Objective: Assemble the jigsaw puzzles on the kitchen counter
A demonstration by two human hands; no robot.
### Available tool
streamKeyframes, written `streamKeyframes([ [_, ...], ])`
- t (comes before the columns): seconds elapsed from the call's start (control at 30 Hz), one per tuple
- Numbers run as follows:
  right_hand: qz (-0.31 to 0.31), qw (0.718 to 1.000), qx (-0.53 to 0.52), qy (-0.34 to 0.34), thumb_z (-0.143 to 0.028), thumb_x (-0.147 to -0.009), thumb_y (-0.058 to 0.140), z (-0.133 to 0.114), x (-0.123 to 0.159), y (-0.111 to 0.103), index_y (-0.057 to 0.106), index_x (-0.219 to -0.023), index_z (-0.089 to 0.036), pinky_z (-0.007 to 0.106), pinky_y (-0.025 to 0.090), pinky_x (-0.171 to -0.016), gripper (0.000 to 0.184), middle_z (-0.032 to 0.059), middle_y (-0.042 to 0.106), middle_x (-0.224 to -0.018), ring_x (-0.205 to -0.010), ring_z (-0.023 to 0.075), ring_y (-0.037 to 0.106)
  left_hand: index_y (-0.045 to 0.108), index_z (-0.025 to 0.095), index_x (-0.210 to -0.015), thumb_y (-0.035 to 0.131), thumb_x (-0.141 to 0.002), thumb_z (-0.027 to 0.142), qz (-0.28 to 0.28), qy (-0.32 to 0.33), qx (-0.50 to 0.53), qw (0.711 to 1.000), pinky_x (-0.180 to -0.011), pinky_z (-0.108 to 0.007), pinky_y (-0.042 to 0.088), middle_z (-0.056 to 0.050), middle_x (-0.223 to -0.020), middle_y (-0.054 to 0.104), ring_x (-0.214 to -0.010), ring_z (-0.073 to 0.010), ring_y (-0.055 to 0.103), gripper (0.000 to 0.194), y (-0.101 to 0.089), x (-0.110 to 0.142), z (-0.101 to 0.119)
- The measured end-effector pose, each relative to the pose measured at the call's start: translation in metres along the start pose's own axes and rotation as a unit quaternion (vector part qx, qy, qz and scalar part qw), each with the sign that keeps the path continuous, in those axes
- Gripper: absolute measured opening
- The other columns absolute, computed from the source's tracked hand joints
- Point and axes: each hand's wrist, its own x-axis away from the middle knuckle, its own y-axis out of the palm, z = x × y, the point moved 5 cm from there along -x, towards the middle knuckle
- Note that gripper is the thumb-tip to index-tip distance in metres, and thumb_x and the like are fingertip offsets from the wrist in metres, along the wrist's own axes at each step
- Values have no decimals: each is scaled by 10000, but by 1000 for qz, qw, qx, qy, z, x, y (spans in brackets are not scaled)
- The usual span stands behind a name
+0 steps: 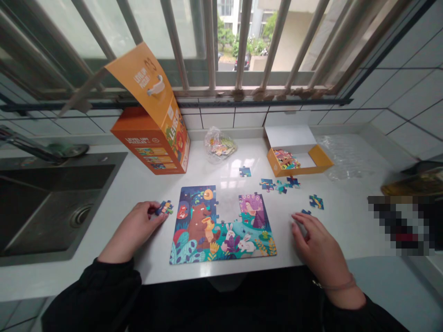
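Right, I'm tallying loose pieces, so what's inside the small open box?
The small open box holds colourful cardboard pieces heaped toward its left end, with pale inside surface showing beside them. Anything beneath the top pieces is covered, so I can't count them.

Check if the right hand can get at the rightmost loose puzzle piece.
Likely yes: the rightmost loose piece lies on the counter just beyond the right hand, uncovered. Only a low, partly hidden dark blue piece sits near the path, hardly an obstacle.
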Motion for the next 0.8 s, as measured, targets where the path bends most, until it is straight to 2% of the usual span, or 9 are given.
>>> streamKeyframes([
  [0.1, -1, 1000, -14, -6, -416, -1093, 509, -7, -1, 0, 708, -1277, -199, 491, 588, -1074, 347, 144, 751, -1330, -1220, 311, 726, 635, 230, -1003, 741, -759, 640, -3, -6, 33, 999, -725, -363, 524, -76, -973, 767, -823, -277, 712, 489, -4, 2, 0],
  [0.17, -3, 1000, -31, -6, -407, -1092, 514, -16, -3, -3, 719, -1252, -209, 479, 606, -1025, 327, 131, 759, -1314, -1097, 293, 756, 593, 245, -951, 740, -788, 634, 18, -13, 59, 998, -675, -330, 481, -35, -877, 753, -777, -254, 703, 447, -8, 8, 6],
  [0.3, -29, 994, -108, 5, -373, -1081, 551, -47, -5, -9, 739, -1206, -242, 417, 630, -820, 261, 113, 764, -1253, -779, 219, 718, 576, 244, -972, 731, -862, 668, 66, -42, 181, 980, -656, -294, 469, -9, -827, 755, -775, -240, 736, 464, -4, 30, 35],
  [0.37, -60, 982, -176, 9, -366, -1079, 574, -71, -5, -8, 739, -1199, -252, 385, 616, -739, 233, 98, 766, -1146, -713, 198, 681, 568, 241, -961, 779, -844, 665, 28, -43, 296, 954, -710, -303, 525, -6, -814, 760, -802, -240, 760, 488, 12, 47, 61],
  [0.43, -100, 964, -246, 21, -393, -1078, 601, -96, -4, -4, 721, -1263, -260, 370, 616, -728, 258, 83, 766, -1070, -730, 201, 685, 560, 241, -916, 810, -863, 635, -47, -30, 385, 921, -748, -312, 560, -6, -809, 761, -820, -228, 769, 470, 36, 66, 95],
  [0.53, -170, 921, -344, 64, -467, -1073, 627, -126, -3, 8, 656, -1401, -266, 328, 620, -683, 385, 92, 780, -1158, -800, 201, 728, 548, 242, -884, 857, -862, 581, -159, -11, 499, 852, -808, -343, 603, -19, -888, 774, -882, -227, 785, 459, 71, 94, 143],
  [0.6, -191, 896, -389, 93, -501, -1072, 630, -135, -4, 14, 661, -1388, -261, 310, 615, -664, 398, 86, 790, -1134, -804, 199, 740, 566, 236, -890, 862, -875, 554, -195, 7, 525, 829, -798, -332, 602, -8, -863, 744, -850, -204, 768, 435, 88, 107, 166],
  [0.7, -191, 881, -415, 121, -533, -1062, 646, -133, -7, 21, 711, -1281, -249, 320, 626, -714, 365, 71, 797, -1036, -821, 208, 750, 567, 228, -893, 867, -882, 535, -216, 15, 556, 802, -803, -327, 599, 2, -855, 716, -844, -194, 759, 429, 100, 117, 183],
  [0.8, -203, 871, -424, 142, -563, -1047, 664, -126, -7, 25, 719, -1253, -244, 325, 631, -738, 384, 72, 802, -1049, -855, 215, 762, 566, 224, -892, 865, -889, 518, -231, 11, 555, 799, -788, -316, 583, -1, -868, 724, -832, -191, 753, 420, 104, 120, 186],
])
